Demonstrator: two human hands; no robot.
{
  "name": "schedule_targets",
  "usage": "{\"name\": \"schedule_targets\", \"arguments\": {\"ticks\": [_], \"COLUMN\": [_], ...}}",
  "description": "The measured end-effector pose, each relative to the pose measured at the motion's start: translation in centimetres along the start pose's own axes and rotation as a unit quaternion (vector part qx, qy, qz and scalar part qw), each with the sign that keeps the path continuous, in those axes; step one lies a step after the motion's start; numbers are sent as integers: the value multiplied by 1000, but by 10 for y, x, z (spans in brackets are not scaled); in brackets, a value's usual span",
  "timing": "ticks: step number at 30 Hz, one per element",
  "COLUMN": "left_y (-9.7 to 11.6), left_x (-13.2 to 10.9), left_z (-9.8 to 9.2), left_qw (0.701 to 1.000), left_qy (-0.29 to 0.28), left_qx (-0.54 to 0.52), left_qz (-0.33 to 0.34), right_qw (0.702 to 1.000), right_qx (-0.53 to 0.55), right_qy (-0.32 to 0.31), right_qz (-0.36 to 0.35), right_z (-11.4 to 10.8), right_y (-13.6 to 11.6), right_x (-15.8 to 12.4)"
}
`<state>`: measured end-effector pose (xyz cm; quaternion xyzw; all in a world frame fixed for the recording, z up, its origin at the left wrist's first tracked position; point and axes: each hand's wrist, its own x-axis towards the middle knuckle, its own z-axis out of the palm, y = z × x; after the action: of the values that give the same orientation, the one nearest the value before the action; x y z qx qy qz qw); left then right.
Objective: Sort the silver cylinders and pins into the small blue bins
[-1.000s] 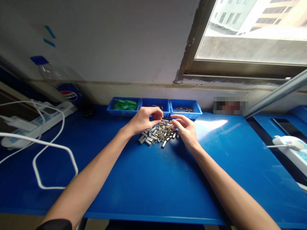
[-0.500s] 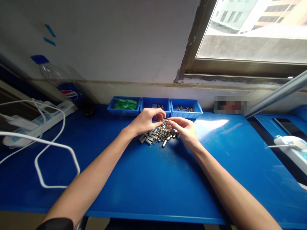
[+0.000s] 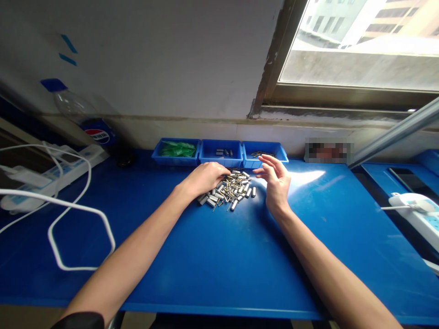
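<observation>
A pile of small metal parts (image 3: 235, 191) lies on the blue table (image 3: 219, 256), mixing thin brass-coloured pins with short silvery blocks. At the pile's upper left edge is my left hand (image 3: 206, 177), its fingers curled down and together; the tips are partly hidden, so anything in them is not visible. My right hand (image 3: 278, 185) is raised right of the pile with fingers apart, just in front of the right blue bin (image 3: 283, 157), which holds thin pins (image 3: 259, 154). No part shows in that hand.
The middle blue bin (image 3: 221, 161) holds a few grey blocks, and the left one (image 3: 157, 157) green plastic (image 3: 178, 149). A cola bottle (image 3: 98, 132) stands back left, near a white cable (image 3: 78, 210) and a power strip (image 3: 68, 171). Another power strip (image 3: 420, 214) lies at right.
My hands have moved apart. The right one has shifted rightward and spread its fingers; the left one has lowered onto the pile's edge.
</observation>
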<state>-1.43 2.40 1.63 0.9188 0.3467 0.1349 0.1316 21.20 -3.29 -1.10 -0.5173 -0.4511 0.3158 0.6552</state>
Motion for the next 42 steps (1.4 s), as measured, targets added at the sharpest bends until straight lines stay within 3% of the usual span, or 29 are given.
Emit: {"name": "schedule_targets", "arguments": {"ticks": [7, 18, 23, 28, 34, 42], "left_y": [-3, -2, -1, 11, 18, 18], "left_x": [-1, 0, 2, 5, 5, 5], "left_z": [0, -2, -8, -12, -14, -9], "left_qw": [999, 998, 987, 946, 918, 929], "left_qy": [30, 49, 134, 214, 197, 162], "left_qx": [37, -9, -85, -242, -344, -333], "left_qz": [-22, -36, 3, -3, -15, 3], "right_qw": [999, 998, 998, 995, 980, 973], "right_qx": [17, 33, 37, 29, 55, 67], "right_qy": [-15, -30, -43, -92, -177, -198], "right_qz": [26, 34, 38, 39, 76, 95], "right_z": [3, 4, 5, 7, 11, 10], "right_y": [-4, -1, 1, -4, -12, -7], "right_x": [-3, -3, -3, -6, -11, -10]}}
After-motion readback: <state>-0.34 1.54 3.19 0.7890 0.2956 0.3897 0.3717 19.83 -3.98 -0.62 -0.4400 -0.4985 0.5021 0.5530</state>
